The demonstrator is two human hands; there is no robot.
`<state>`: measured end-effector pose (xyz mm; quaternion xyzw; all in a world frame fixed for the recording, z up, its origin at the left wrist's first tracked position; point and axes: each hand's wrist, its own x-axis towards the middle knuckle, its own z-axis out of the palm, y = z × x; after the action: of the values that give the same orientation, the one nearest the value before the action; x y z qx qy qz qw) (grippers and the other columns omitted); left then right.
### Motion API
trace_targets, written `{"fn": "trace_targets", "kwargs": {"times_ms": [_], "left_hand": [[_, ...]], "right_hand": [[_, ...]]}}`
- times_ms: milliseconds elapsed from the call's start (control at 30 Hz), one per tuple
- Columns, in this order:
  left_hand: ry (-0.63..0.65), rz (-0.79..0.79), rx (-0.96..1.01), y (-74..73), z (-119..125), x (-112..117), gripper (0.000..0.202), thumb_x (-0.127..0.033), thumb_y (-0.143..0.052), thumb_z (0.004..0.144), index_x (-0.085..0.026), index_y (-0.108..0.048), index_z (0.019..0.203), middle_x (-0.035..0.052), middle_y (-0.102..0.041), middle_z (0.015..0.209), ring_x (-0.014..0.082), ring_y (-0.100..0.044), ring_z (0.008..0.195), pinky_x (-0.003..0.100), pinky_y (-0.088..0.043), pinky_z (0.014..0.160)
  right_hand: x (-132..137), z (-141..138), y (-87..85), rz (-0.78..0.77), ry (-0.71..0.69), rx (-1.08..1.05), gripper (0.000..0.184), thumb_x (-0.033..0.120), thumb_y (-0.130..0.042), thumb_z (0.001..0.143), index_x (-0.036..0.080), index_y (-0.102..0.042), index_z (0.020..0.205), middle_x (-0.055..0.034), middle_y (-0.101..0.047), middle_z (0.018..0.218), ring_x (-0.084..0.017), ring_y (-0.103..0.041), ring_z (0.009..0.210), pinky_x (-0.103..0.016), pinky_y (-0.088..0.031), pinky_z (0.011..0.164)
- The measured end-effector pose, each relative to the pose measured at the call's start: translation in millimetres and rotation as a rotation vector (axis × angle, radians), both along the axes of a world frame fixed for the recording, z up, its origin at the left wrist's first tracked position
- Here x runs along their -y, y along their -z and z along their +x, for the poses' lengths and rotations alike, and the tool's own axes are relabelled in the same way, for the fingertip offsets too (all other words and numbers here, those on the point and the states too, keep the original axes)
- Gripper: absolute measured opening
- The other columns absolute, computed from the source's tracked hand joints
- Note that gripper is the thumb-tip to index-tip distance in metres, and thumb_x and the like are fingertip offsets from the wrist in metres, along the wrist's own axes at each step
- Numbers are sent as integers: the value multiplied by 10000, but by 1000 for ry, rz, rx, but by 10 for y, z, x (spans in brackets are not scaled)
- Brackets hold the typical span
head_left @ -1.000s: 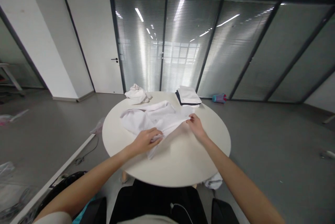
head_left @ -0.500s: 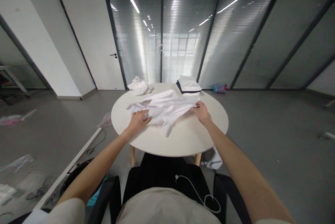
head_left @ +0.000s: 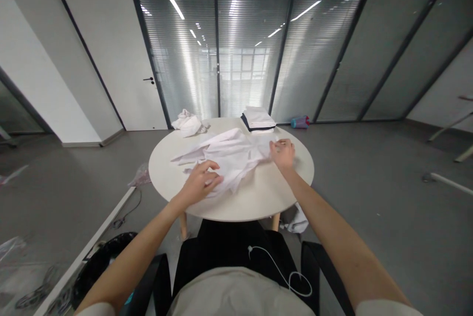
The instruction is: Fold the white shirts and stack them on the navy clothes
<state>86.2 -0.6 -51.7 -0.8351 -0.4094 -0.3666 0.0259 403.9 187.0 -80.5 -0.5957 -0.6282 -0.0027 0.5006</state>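
A rumpled white garment [head_left: 232, 153] lies spread on the round white table [head_left: 244, 207]; its folds hide its exact kind. My left hand [head_left: 201, 183] is over its near left part, fingers bent and apart, with no cloth pinched between them. At the garment's right edge is my right hand [head_left: 284, 154], slightly blurred, with its thumb apart from the curled fingers and no cloth clearly held.
On the table's far side sit a crumpled white cloth heap [head_left: 188, 122] and a folded stack of white and dark cloth [head_left: 257, 119]. A black bin [head_left: 105, 262] stands at lower left. Grey cloth [head_left: 295, 220] lies below the table. A white cable [head_left: 273, 262] rests on my lap.
My left hand has let go of the garment's near left edge and its fingers have spread. My right hand has loosened and shifted slightly right of the cloth. The view has turned slightly right.
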Motion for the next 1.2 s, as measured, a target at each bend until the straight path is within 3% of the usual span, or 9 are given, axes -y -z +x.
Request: {"fn": "trace_targets", "kwargs": {"times_ms": [100,233,333,467,600,867,933,1033,1200], "left_hand": [[-109,65,75,-59,-100,-347,201,-222,-517,970,-195,-715,992,97,-668,1113,229,-645,1067,394,-512,969],[-201,-162,-100,-39,-205,-911,384,-108,-500,901,-213,-643,1242,82,-676,1257,233,-627,1187,388,-469,1073],[-257,-239,-165,38,-230,-1186,492,-143,-590,860,-215,-582,1347,105,-580,1432,258,-534,1335,389,-411,1131],[-382,-318,-179,114,-255,-1289,501,-254,-640,865,-206,-578,1360,159,-611,1388,333,-577,1281,463,-447,1061],[-438,-391,-194,32,-262,-1205,341,-298,-610,885,-172,-684,1193,175,-711,1197,354,-644,1153,455,-465,992],[-109,-939,-283,-391,-288,-894,566,-686,-545,862,-169,-691,681,82,-695,579,213,-653,517,293,-502,588],[-151,-854,-284,-431,-275,-877,521,-652,-542,883,-181,-712,737,80,-721,649,222,-679,589,293,-505,634],[-321,-382,-303,-389,-226,-942,289,-472,-637,881,-230,-750,994,95,-743,1053,280,-694,992,333,-505,860],[-510,-155,-203,-141,-216,-1156,553,-409,-633,909,-221,-537,1420,196,-373,1569,366,-371,1443,530,-328,1128]], "right_hand": [[226,-167,-75,145,-239,217,268,325,-542,908,207,-782,929,-125,-647,1179,-311,-514,1118,-494,-379,1015],[606,-442,-141,109,-751,461,473,180,-522,895,244,-624,1353,-80,-609,1363,-273,-475,1221,-459,-355,1058],[843,-582,-172,-13,-887,554,453,130,-540,862,235,-650,1289,-73,-653,1297,-274,-477,1208,-446,-354,1046],[987,-528,-196,-66,-758,607,209,117,-526,864,207,-714,874,-72,-713,958,-265,-537,1019,-421,-369,963],[934,-190,-168,-9,-506,481,177,125,-521,840,205,-678,822,-75,-692,887,-265,-544,956,-406,-379,922],[463,1052,-69,-18,8,183,227,153,-523,778,188,-739,839,-141,-662,1047,-292,-588,1033,-447,-446,953],[370,1344,-64,-98,45,145,249,148,-516,760,192,-754,817,-133,-685,987,-272,-616,966,-422,-479,901],[306,1611,-41,-216,40,122,256,130,-510,694,193,-758,708,-92,-697,741,-217,-618,691,-345,-501,703],[319,1566,8,-280,1,109,323,139,-457,678,185,-777,692,-61,-663,557,-179,-564,497,-285,-454,539]]}}
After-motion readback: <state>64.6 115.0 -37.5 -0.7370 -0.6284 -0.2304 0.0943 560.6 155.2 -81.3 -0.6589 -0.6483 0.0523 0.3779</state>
